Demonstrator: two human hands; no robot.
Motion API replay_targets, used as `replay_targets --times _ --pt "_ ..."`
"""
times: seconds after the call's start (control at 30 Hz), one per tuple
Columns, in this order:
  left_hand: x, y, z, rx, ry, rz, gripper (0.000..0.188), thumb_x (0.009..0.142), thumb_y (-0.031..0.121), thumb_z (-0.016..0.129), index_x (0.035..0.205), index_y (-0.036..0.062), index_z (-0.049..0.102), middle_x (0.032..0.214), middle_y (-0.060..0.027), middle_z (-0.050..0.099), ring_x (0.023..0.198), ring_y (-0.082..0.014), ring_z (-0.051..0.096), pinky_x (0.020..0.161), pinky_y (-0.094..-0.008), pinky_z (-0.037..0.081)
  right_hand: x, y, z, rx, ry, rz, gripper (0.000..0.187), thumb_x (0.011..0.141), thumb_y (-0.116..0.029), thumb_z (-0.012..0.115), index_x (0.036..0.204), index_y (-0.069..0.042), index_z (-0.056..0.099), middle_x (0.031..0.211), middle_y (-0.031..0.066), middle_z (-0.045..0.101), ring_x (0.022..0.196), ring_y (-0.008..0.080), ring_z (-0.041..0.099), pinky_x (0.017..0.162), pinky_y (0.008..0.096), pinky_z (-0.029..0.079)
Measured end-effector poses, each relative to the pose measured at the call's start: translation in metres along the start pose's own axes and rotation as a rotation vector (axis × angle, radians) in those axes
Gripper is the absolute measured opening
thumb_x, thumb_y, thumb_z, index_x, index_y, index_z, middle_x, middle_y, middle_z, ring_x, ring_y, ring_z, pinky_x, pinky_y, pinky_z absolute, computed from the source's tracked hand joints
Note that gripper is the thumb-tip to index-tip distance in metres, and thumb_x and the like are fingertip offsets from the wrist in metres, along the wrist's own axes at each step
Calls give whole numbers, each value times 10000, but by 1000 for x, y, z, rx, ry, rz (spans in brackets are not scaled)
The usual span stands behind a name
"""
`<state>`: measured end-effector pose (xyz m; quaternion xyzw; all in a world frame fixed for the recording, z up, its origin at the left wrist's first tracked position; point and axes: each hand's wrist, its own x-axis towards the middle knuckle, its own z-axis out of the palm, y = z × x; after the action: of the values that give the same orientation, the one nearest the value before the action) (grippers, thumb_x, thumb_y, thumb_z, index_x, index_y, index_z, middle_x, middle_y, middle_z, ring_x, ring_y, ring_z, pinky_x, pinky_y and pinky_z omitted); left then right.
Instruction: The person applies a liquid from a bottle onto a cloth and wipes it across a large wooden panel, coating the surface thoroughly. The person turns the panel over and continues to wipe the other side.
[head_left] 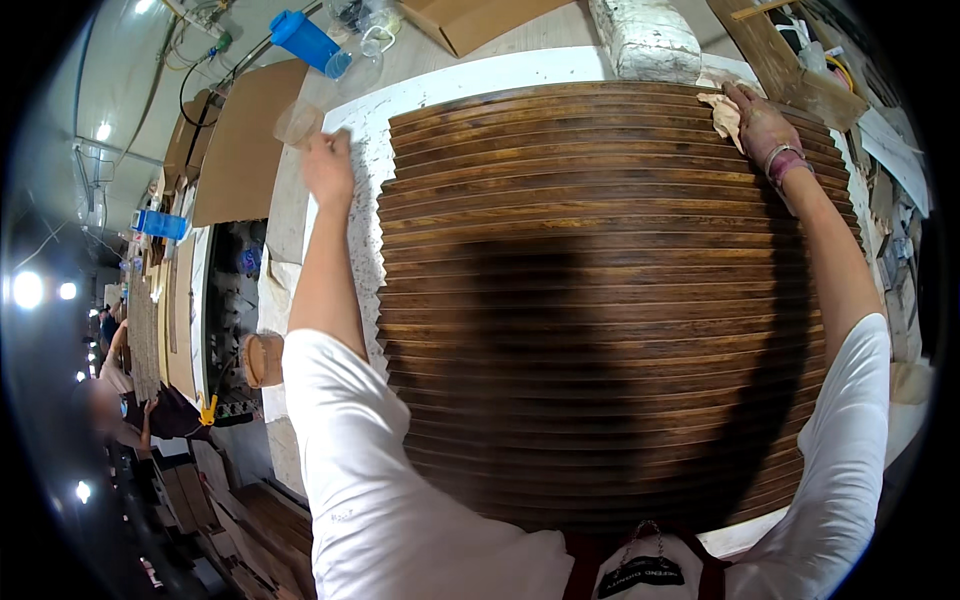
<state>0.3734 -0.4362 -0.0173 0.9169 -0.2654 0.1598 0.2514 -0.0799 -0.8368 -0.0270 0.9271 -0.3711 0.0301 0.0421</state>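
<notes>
A wide panel of dark brown wood slats, ribbed from side to side, lies in front of me. At its far right corner my right hand presses a crumpled tan cloth against the slats, the fingers closed over part of it. Reddish-brown stain marks that hand, and bracelets circle the wrist. Off the panel's far left corner, my left hand is closed at the side of a clear plastic cup. The fingertips are partly hidden there. My shadow falls across the middle of the panel.
Under the panel shows a white, speckled board. Beyond it stand a blue bottle, clear containers, a cardboard box and a paint-smeared white block. A brown tub is beside my left elbow. Another person works far left.
</notes>
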Motion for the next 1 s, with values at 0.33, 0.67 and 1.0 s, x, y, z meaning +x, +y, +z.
replay_targets --times 0.33,0.67,1.0 --pt "-56 100 58 46 -52 633 166 875 163 584 996 69 647 958 -154 643 959 -319 595 861 -451 471 -2 10 -1 -1 20 -23 554 902 -48 441 1440 -183 415 1433 177 469 1256 362 509 1052 410 421" --pt "-62 233 29 -443 -213 526 194 930 202 566 1038 78 668 1131 -167 596 1128 -301 536 964 -413 441 -28 19 -12 373 242 60 533 852 -34 546 1366 -154 483 1322 147 527 1210 330 532 1015 365 439" --pt "-84 233 90 127 -192 703 179 880 186 626 954 24 642 965 -193 628 935 -351 607 809 -461 497 -179 -37 -47 412 182 -331 257 867 -60 563 1116 -89 621 1134 130 591 991 353 595 885 415 492"
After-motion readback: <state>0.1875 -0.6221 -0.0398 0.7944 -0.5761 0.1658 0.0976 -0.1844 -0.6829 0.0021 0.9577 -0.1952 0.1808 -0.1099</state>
